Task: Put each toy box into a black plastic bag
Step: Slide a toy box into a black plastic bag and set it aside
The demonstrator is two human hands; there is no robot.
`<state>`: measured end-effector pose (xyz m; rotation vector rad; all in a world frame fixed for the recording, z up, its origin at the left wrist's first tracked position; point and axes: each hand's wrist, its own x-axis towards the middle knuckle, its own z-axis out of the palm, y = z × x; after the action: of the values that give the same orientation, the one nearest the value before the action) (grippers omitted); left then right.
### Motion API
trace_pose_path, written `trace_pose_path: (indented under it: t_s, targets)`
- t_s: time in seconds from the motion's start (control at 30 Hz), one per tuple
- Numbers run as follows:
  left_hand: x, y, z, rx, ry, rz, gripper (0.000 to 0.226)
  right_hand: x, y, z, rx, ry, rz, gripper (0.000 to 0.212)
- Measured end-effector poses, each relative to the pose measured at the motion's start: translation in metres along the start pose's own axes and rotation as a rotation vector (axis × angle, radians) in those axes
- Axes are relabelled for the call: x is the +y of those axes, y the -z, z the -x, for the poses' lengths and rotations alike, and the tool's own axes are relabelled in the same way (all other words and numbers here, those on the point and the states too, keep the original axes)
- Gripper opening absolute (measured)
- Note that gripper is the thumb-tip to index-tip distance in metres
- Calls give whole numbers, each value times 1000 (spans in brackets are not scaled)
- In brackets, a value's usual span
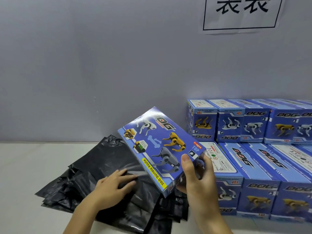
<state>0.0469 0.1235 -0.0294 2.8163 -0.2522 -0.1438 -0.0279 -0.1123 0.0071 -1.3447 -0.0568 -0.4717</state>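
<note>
A blue toy box (pixel 158 149) printed with robot dogs is tilted in the air above the table's middle. My right hand (pixel 197 179) grips its near right corner, thumb on the printed face and fingers behind it. Under and left of the box lies a flat pile of black plastic bags (pixel 94 166). My left hand (pixel 113 184) rests on top of that pile, fingers spread and slightly bent on the shiny top bag. Part of the pile is hidden behind the box.
Several more blue toy boxes (pixel 256 166) are stacked in rows on the right, up against the grey wall (pixel 101 65). A paper sign (pixel 241 12) hangs on the wall at upper right. The white tabletop (pixel 25 166) shows at the left.
</note>
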Motion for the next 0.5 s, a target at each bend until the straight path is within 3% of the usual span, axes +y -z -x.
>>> trace_pose_path:
  t_s: [0.17, 0.33, 0.4, 0.5]
  targets:
    - [26, -8, 2, -14, 216, -212, 47, -1, -1, -1, 13, -60, -30, 37]
    - [45, -21, 6, 165, 306, -336, 44, 4, 0, 0, 19, -150, -62, 54]
    - [48, -20, 5, 197, 302, -290, 44, 6, 0, -2, 37, -214, -62, 64]
    - [35, -15, 3, 143, 133, -200, 50, 12, -1, -2, 53, -322, -78, 75]
